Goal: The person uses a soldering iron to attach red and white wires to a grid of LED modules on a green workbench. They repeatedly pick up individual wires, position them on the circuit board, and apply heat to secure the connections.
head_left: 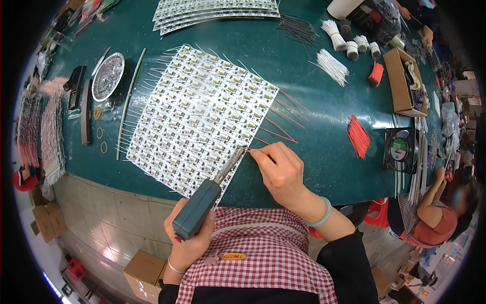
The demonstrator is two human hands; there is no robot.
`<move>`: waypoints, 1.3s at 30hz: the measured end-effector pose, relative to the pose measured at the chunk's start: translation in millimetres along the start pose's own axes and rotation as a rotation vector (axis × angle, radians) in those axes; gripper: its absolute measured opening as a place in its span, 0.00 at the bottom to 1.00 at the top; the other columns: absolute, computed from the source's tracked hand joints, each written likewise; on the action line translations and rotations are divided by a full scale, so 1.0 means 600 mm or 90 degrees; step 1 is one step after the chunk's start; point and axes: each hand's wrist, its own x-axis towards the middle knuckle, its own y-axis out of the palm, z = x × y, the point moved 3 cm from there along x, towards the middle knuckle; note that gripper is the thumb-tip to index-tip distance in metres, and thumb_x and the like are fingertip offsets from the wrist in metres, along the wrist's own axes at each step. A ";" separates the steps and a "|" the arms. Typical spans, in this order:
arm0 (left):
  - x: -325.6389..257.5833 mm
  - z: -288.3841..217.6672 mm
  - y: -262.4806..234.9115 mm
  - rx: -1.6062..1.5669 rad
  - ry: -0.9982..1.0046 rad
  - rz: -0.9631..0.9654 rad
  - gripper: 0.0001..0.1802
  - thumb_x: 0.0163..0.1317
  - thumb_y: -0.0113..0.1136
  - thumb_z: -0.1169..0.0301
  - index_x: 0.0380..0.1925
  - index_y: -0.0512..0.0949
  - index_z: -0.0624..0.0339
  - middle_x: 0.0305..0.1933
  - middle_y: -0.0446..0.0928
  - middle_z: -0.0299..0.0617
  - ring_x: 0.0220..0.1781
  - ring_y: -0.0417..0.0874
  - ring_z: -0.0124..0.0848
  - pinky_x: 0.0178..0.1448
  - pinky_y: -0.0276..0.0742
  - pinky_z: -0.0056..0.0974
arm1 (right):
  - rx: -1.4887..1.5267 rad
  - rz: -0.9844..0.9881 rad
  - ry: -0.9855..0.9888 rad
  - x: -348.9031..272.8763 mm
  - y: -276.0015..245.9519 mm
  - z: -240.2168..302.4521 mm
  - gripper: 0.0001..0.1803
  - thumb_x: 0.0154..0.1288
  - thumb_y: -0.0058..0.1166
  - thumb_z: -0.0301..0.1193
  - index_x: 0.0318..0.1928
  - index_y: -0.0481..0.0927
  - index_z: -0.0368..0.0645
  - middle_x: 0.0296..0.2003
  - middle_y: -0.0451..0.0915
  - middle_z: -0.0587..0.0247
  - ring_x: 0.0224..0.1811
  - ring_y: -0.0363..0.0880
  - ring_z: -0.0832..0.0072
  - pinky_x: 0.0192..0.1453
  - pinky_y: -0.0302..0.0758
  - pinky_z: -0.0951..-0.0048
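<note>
The white circuit-board panel [197, 109] lies on the green table [329, 167], a little turned; I take it as the clock's centre. At six o'clock, the left hand [199, 242] is closed around the handle of a soldering iron [197, 209], which covers part of the panel's lower corner. At four o'clock, the right hand [282, 169] pinches narrowly a red wire [248, 150] at the panel's edge; its fingers hide most of this wire. Whether the iron's tip touches it, I cannot tell. Around: a stack of boards [217, 17] at twelve, white wires [332, 67] at two, red wires [358, 138] at three, the fan [399, 148] beyond, and a foil-like dish [108, 77] at ten.
</note>
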 end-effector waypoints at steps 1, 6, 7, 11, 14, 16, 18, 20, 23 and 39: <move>-0.001 -0.001 -0.001 -0.020 -0.012 -0.011 0.09 0.52 0.66 0.82 0.35 0.80 0.70 0.33 0.78 0.42 0.29 0.78 0.27 0.33 0.73 0.30 | 0.001 0.000 0.000 0.000 0.000 0.000 0.13 0.46 0.64 0.16 0.36 0.83 0.37 0.26 0.76 0.63 0.26 0.76 0.69 0.26 0.72 0.70; -0.009 0.005 -0.004 -0.069 -0.037 -0.031 0.11 0.53 0.67 0.81 0.38 0.81 0.71 0.36 0.78 0.44 0.32 0.79 0.28 0.34 0.74 0.31 | -0.002 -0.007 0.006 0.000 0.002 0.001 0.12 0.46 0.64 0.16 0.35 0.83 0.38 0.26 0.76 0.63 0.26 0.76 0.69 0.26 0.72 0.70; -0.009 0.005 -0.003 -0.070 -0.038 -0.032 0.11 0.53 0.67 0.81 0.38 0.81 0.71 0.36 0.79 0.45 0.33 0.79 0.28 0.35 0.75 0.31 | -0.004 -0.008 0.007 -0.001 0.002 0.001 0.12 0.47 0.64 0.16 0.35 0.83 0.38 0.26 0.76 0.63 0.26 0.76 0.69 0.26 0.72 0.70; -0.009 0.004 0.000 -0.093 -0.045 -0.033 0.11 0.53 0.66 0.81 0.39 0.81 0.71 0.38 0.79 0.46 0.34 0.80 0.29 0.36 0.75 0.31 | -0.004 -0.018 0.000 -0.002 0.002 -0.001 0.12 0.47 0.63 0.18 0.36 0.83 0.38 0.27 0.76 0.64 0.27 0.75 0.69 0.27 0.71 0.70; -0.011 0.004 -0.002 -0.091 -0.038 -0.040 0.12 0.54 0.66 0.81 0.39 0.81 0.71 0.39 0.79 0.46 0.34 0.80 0.29 0.36 0.76 0.32 | -0.009 -0.050 -0.027 -0.002 0.001 0.003 0.12 0.49 0.62 0.20 0.37 0.81 0.40 0.28 0.75 0.65 0.29 0.75 0.71 0.28 0.71 0.71; -0.015 0.005 -0.005 -0.087 -0.039 -0.046 0.12 0.54 0.66 0.81 0.39 0.81 0.71 0.40 0.79 0.46 0.35 0.80 0.29 0.37 0.76 0.32 | -0.018 -0.077 -0.053 -0.003 -0.007 0.012 0.12 0.49 0.62 0.20 0.37 0.80 0.40 0.28 0.75 0.65 0.29 0.75 0.70 0.27 0.71 0.71; -0.020 0.006 -0.007 -0.092 -0.050 -0.053 0.12 0.54 0.66 0.80 0.40 0.81 0.70 0.40 0.79 0.46 0.36 0.81 0.30 0.39 0.76 0.33 | 0.002 -0.068 -0.040 -0.009 -0.006 0.019 0.12 0.50 0.62 0.20 0.37 0.79 0.40 0.27 0.75 0.66 0.28 0.75 0.70 0.27 0.71 0.71; -0.024 0.008 -0.008 -0.088 -0.060 -0.046 0.13 0.54 0.67 0.80 0.41 0.81 0.70 0.40 0.79 0.46 0.37 0.81 0.30 0.40 0.77 0.33 | 0.014 -0.049 -0.026 -0.013 -0.003 0.019 0.12 0.51 0.62 0.19 0.38 0.79 0.41 0.27 0.75 0.66 0.27 0.75 0.71 0.26 0.71 0.71; -0.027 0.009 -0.010 -0.079 -0.069 -0.033 0.13 0.54 0.67 0.80 0.41 0.81 0.70 0.40 0.79 0.46 0.37 0.81 0.31 0.40 0.77 0.33 | 0.018 -0.018 -0.015 -0.017 0.001 0.018 0.11 0.51 0.61 0.19 0.38 0.79 0.41 0.27 0.74 0.66 0.27 0.74 0.72 0.25 0.70 0.72; -0.034 0.015 -0.008 -0.031 -0.039 -0.019 0.12 0.52 0.67 0.81 0.38 0.80 0.71 0.38 0.80 0.48 0.34 0.81 0.32 0.37 0.77 0.33 | 0.004 0.001 -0.034 -0.020 0.007 0.019 0.13 0.47 0.59 0.20 0.37 0.80 0.40 0.27 0.73 0.65 0.27 0.74 0.72 0.25 0.69 0.73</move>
